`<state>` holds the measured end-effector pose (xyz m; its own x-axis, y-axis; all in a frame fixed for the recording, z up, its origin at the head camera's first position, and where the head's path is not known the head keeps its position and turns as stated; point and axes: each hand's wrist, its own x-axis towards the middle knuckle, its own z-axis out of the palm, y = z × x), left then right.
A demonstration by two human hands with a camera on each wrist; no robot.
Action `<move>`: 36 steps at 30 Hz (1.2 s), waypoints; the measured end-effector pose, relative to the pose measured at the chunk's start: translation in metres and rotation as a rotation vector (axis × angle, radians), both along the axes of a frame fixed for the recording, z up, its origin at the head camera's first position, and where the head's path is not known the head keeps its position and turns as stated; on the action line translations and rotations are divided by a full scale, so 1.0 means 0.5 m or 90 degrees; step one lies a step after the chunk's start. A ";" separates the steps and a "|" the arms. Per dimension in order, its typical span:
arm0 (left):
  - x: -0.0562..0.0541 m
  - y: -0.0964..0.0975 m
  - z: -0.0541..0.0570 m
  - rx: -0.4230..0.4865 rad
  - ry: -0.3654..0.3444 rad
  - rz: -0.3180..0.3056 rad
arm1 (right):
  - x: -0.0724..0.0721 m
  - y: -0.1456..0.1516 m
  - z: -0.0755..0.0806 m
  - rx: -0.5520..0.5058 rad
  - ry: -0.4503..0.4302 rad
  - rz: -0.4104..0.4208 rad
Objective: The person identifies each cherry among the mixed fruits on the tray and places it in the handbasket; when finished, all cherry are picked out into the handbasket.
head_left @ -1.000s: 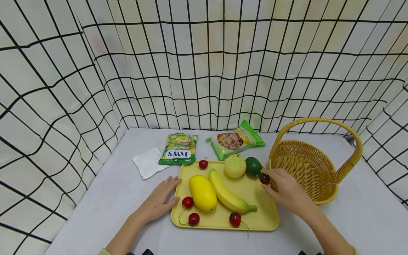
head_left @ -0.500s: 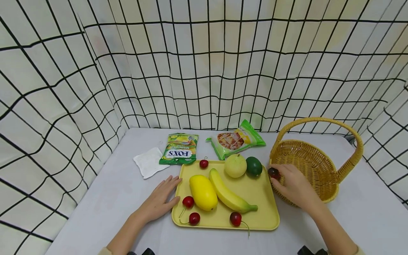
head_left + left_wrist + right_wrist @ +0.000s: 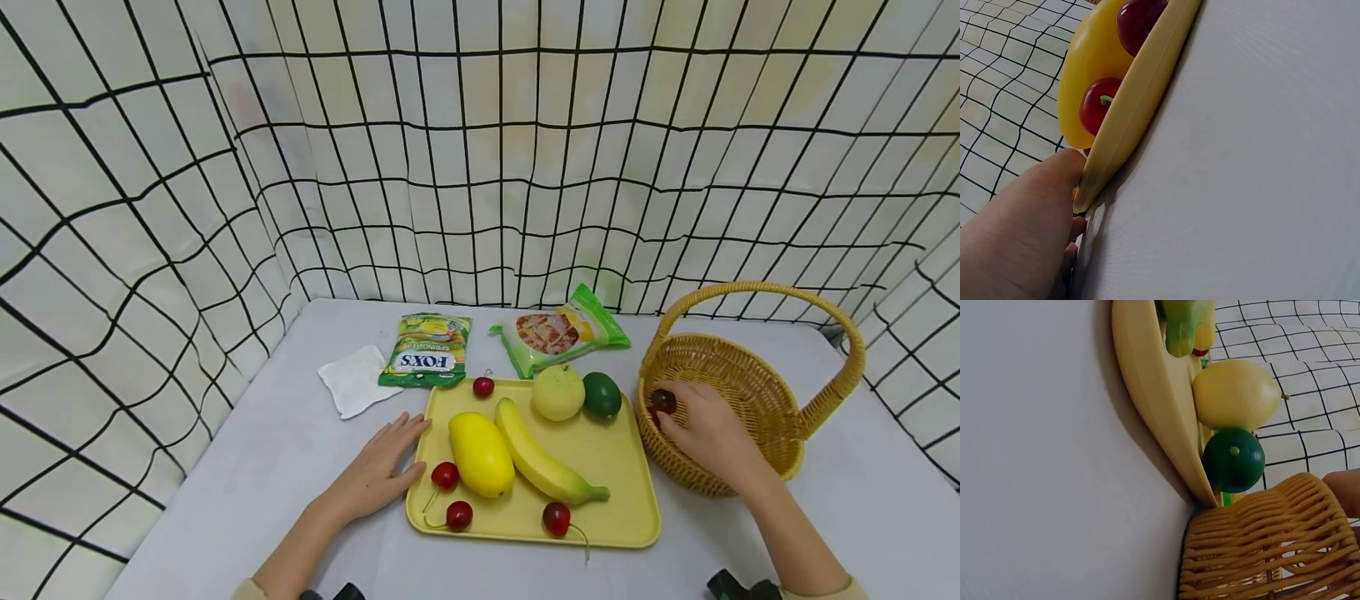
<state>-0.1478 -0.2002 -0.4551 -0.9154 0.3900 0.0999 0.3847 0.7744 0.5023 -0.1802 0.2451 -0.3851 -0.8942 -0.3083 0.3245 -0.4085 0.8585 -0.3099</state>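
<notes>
Dark-red cherry point(image 3: 663, 401), pinched in right hand point(image 3: 707, 432), at mouth of wicker basket point(image 3: 757, 400); probably light, firm, slippery, best gripped around its sides. Left hand point(image 3: 378, 468), fingers extended, touches edge of yellow tray point(image 3: 618, 467).

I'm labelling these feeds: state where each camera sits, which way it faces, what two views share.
Head: on the head, facing forward and down at tray and basket; left hand, right hand and forearms show.
Left wrist: on that wrist, facing the tray's edge; part of left hand shows.
Right wrist: on that wrist, facing basket and tray; some of right hand shows.
Shared: dark green fruit, in head and right wrist.
</notes>
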 end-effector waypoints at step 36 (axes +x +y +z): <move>-0.002 0.001 -0.006 -0.011 -0.002 0.009 | -0.094 0.048 -0.036 0.089 -0.099 0.023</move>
